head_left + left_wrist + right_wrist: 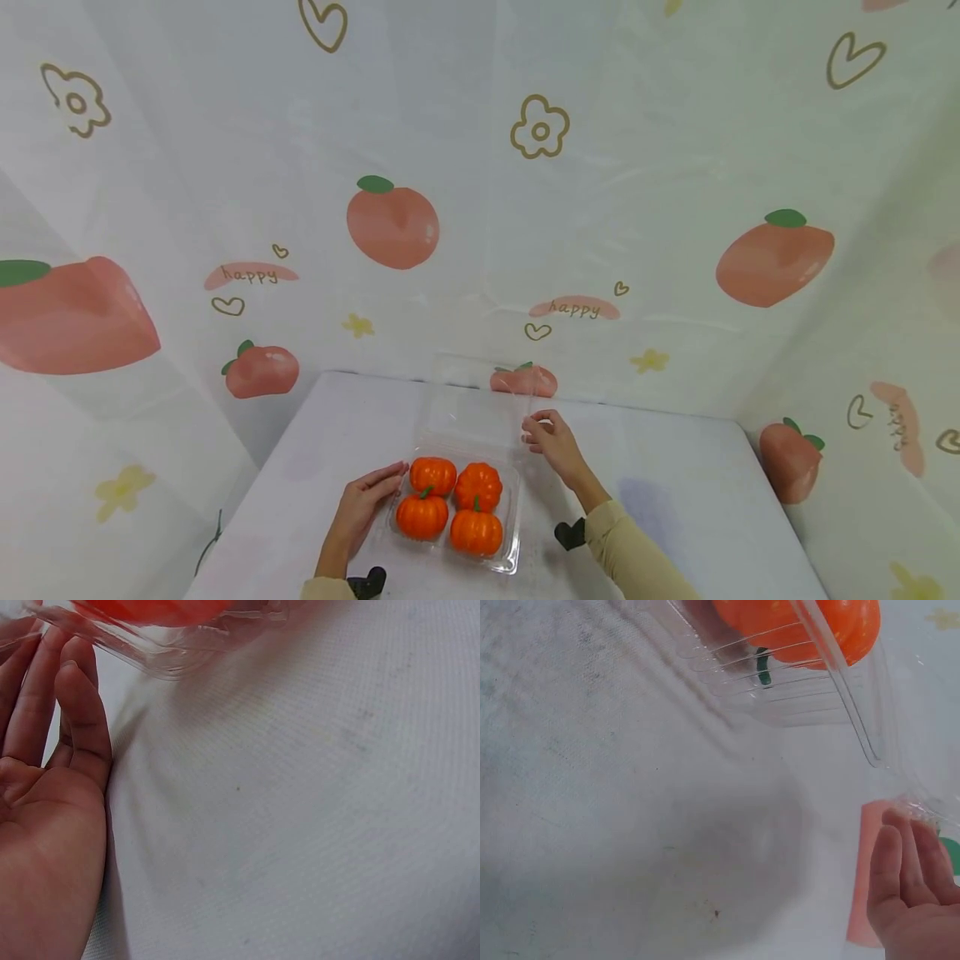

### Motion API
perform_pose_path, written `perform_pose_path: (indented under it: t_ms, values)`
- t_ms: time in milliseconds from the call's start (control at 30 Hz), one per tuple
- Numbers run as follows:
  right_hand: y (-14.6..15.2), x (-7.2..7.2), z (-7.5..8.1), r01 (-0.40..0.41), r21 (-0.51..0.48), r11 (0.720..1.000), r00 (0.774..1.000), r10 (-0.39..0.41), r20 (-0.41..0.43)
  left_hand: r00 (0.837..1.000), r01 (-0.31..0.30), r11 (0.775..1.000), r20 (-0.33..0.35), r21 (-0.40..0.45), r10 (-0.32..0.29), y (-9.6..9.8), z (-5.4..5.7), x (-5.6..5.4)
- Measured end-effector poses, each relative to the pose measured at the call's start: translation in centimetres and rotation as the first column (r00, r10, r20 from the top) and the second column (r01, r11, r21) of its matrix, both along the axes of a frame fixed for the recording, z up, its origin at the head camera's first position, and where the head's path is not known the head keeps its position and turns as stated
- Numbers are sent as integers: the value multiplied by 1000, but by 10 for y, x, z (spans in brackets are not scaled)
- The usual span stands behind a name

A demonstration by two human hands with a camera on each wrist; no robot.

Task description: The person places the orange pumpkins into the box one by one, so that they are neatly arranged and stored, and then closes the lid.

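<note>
A clear plastic clamshell box [512,546] holds several small orange toy pumpkins [476,532] with green stems. Its clear lid [472,408] is raised on the far side. At the box's left wall, my left hand [362,504] rests with extended fingers touching it; in the left wrist view those fingers [84,712] lie by the box's lower edge. My right hand [557,448] pinches the lid's right edge in the head view. From the right wrist, several fingertips [886,844] meet the lid's edge, while the thumb is out of sight.
The box stands on a white-covered table [652,467]. A printed white curtain [465,125] hangs behind the table and along its sides. Dark heart-shaped patches [570,534] show beside both forearms. A thin dark cord [210,542] hangs at the table's left edge.
</note>
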State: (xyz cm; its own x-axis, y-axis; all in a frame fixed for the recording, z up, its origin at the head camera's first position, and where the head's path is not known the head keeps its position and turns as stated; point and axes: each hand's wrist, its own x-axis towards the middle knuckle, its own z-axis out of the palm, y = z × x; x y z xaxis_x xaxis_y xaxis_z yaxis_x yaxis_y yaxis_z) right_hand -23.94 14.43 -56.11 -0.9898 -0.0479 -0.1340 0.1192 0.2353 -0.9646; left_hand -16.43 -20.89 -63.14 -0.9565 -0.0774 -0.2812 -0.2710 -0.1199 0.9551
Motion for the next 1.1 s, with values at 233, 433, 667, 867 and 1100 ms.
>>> perform_pose_path:
  t_ms: [233, 433, 667, 867, 1100]
  values:
    - [-7, 2, -1, -6, -11, 1000, 999, 5, -51, 1000, -16, 998, -2, -55, 16, -7, 1, 5]
    - [-8, 3, 0, 51, -15, 999, 995, -52, -87, 1000, 4, 999, 4, -38, -4, -4, 2, 2]
    - [-6, 8, 1, 43, -11, 999, 993, -44, -110, 1000, -2, 1000, 15, -29, 3, -1, 2, 0]
    - [-5, 12, 2, 20, -1, 1000, 990, -20, -140, 1000, -9, 1000, 18, -21, 9, 1, 4, 0]
    - [-3, 18, 0, -3, 43, 999, 990, 9, -143, 999, -12, 999, 31, -34, 13, 3, 4, 1]
